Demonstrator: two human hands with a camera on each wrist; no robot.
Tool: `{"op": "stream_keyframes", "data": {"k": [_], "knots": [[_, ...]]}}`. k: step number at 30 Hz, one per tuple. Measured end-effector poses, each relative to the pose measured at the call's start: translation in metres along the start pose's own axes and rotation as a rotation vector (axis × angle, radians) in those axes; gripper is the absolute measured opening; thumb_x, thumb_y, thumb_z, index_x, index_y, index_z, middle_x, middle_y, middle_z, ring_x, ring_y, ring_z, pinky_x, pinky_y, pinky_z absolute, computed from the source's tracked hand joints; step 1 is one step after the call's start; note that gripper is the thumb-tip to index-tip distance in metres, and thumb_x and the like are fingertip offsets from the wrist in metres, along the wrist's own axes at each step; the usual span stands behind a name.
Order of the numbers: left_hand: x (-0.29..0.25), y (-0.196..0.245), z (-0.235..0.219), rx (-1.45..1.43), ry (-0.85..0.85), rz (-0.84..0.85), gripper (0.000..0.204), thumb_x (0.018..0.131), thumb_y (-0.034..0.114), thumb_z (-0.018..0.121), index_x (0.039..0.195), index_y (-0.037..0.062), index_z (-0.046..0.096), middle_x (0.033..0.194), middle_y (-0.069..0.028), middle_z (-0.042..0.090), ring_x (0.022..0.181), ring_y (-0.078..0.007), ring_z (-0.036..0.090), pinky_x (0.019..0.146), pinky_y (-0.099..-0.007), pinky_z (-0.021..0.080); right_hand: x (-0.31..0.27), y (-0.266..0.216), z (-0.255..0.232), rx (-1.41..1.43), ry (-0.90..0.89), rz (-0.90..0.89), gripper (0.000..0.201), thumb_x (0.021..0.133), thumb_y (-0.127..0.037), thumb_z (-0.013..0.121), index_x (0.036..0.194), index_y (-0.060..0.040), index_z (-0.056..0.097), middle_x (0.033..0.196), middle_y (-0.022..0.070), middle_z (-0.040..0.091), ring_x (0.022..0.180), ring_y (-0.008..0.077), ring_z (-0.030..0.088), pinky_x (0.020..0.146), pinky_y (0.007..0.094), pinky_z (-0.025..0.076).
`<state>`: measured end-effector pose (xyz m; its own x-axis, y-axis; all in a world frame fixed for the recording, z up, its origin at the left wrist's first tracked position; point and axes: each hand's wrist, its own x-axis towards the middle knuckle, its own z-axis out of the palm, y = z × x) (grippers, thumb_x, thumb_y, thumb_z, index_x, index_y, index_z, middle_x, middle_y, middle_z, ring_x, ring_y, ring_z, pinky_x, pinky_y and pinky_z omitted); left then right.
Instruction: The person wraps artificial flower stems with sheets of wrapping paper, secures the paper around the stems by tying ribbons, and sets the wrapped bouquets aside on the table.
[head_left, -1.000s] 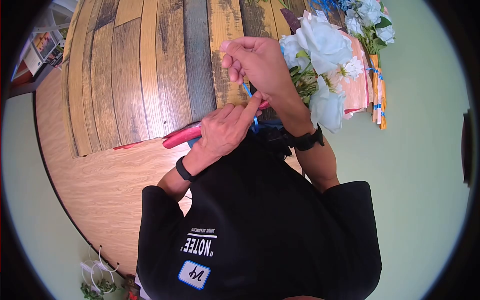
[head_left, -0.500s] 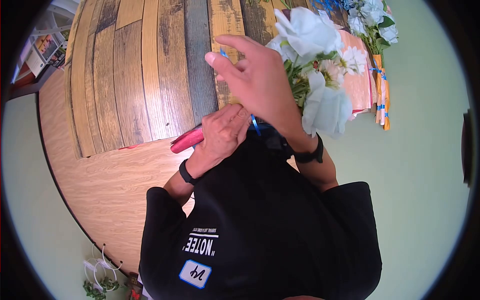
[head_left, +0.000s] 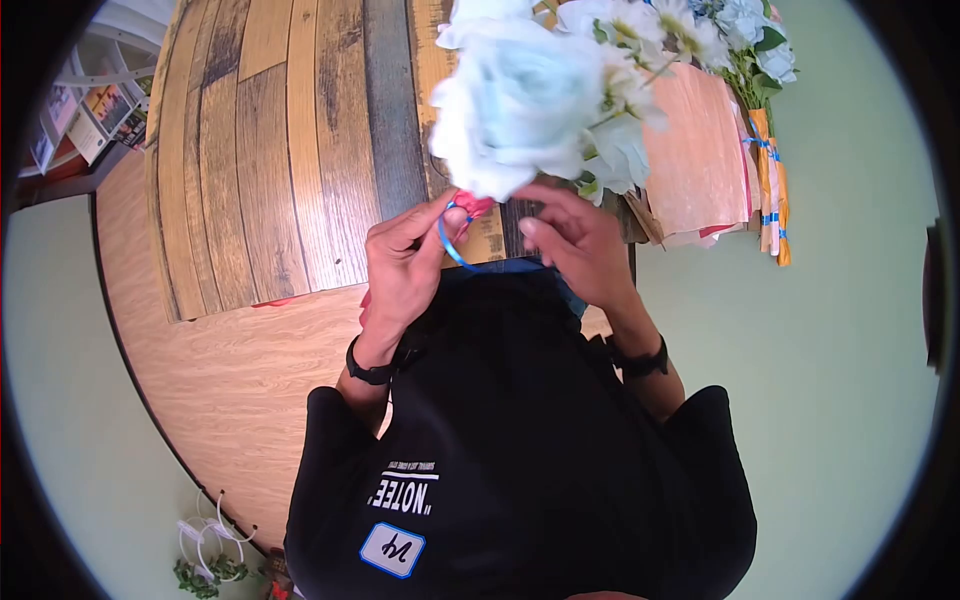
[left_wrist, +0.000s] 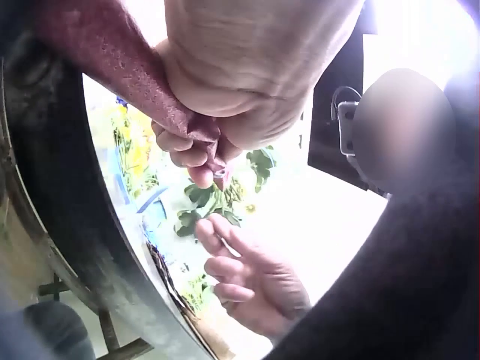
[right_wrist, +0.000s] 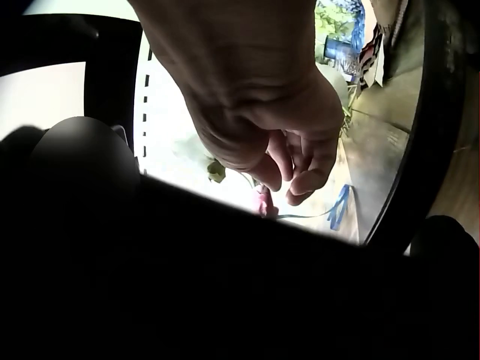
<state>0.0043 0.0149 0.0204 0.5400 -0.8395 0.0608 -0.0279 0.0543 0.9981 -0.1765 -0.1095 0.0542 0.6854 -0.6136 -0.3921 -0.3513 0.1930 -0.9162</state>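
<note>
My left hand [head_left: 403, 262] grips the red wrapped handle of a bouquet of pale blue and white flowers [head_left: 520, 95] at the table's near edge. In the left wrist view the red wrapping [left_wrist: 142, 79] runs down through the curled fingers. A blue ribbon [head_left: 452, 248] loops from the bouquet's neck beside the left thumb. To the right, my right hand [head_left: 588, 245] is held just under the blooms, fingers apart and nothing between them. The right wrist view has the right hand [right_wrist: 262, 112] beside the pinkish neck, with the ribbon [right_wrist: 339, 210] trailing away.
Peach wrapping paper [head_left: 695, 150] lies at the table's right edge. Beyond it stands another flower bunch with stems in orange paper [head_left: 768, 190], tied with blue ribbon. The wooden table [head_left: 280, 140] extends left and forward. A shelf with pictures [head_left: 100, 110] stands far left.
The bouquet has turned and swung left, its blooms now in front of the hands. My right hand has drawn back to the right, off the left hand. The left hand has turned, thumb uppermost.
</note>
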Motion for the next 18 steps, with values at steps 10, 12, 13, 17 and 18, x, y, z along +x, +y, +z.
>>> {"op": "stream_keyframes", "data": {"k": [10,12,13,17,18], "knots": [[0.001,0.028,-0.015,-0.387,0.018,-0.3,0.042,0.096,0.034,0.07,0.105,-0.0067,0.072,0.071,-0.0082,0.066,0.05,-0.0081,0.049,0.044,-0.0214,0.034,0.051,-0.007,0.03,0.188,-0.411,-0.26,0.031,0.102,-0.028,0.063,0.112,0.0006,0.068,0.086,0.0033,0.067,0.07,0.0074,0.06,0.055,0.0232,0.044],[0.003,0.026,-0.02,-0.409,0.008,-0.286,0.041,0.097,0.034,0.069,0.103,-0.0065,0.072,0.07,-0.009,0.066,0.049,-0.0085,0.049,0.043,-0.0215,0.033,0.056,-0.004,0.03,0.228,-0.43,-0.211,0.03,0.102,-0.028,0.063,0.11,0.0004,0.068,0.084,0.0029,0.066,0.066,0.0067,0.056,0.053,0.0229,0.042],[0.004,0.025,-0.021,-0.441,-0.004,-0.276,0.041,0.098,0.035,0.068,0.101,-0.0062,0.072,0.07,-0.0097,0.065,0.048,-0.0089,0.049,0.042,-0.0216,0.033,0.057,-0.001,0.03,0.261,-0.445,-0.154,0.029,0.103,-0.027,0.062,0.108,0.0001,0.069,0.082,0.0024,0.066,0.062,0.0059,0.053,0.051,0.0225,0.04],[0.005,0.018,-0.025,-0.517,-0.021,-0.307,0.041,0.099,0.037,0.064,0.094,-0.0035,0.068,0.068,-0.011,0.064,0.045,-0.0103,0.048,0.041,-0.0222,0.033,0.053,-0.001,0.025,0.324,-0.429,-0.147,0.023,0.1,-0.023,0.067,0.1,-0.0002,0.07,0.076,0.0005,0.063,0.055,0.0054,0.048,0.047,0.0244,0.037],[0.006,0.017,-0.025,-0.514,-0.024,-0.306,0.041,0.099,0.037,0.064,0.094,-0.0035,0.068,0.068,-0.011,0.064,0.045,-0.0103,0.048,0.041,-0.0222,0.033,0.051,-0.003,0.025,0.33,-0.404,-0.13,0.022,0.098,-0.021,0.07,0.099,0.0013,0.072,0.076,-0.0002,0.064,0.058,0.0053,0.05,0.05,0.024,0.04]]}}
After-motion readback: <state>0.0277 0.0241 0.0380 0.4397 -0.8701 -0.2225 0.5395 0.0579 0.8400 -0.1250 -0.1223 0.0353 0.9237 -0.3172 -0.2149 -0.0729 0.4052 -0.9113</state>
